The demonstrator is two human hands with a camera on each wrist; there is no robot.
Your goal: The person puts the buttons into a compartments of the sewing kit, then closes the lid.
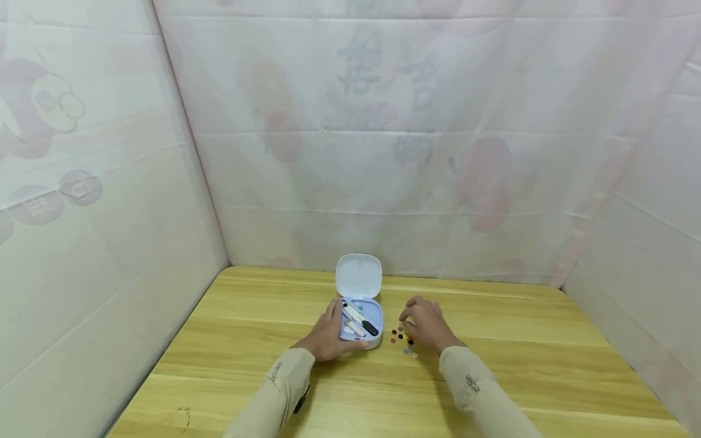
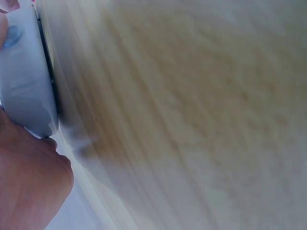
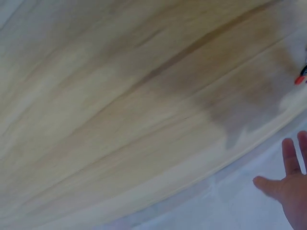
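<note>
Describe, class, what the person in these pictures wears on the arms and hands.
Both arms wear long beige fabric sleeves: the left sleeve and the right sleeve each carry a small dark printed marking near the cuff. A dark band shows under the left cuff. The left hand and right hand are bare, ungloved.

Not much I can actually read from here. The pale sheet (image 1: 383, 152) hung behind the desk has big faded characters showing through from its print, up near the top middle and again lower down by the reddish blobs, but they're too washed out for me to make out any of them. The left panel (image 1: 82, 188) has two round badges with a character in each, same story, too faint. Each sleeve (image 1: 276, 371) carries a small dark printed mark near the cuff, too tiny to read. The wrist views show no writing.
</note>
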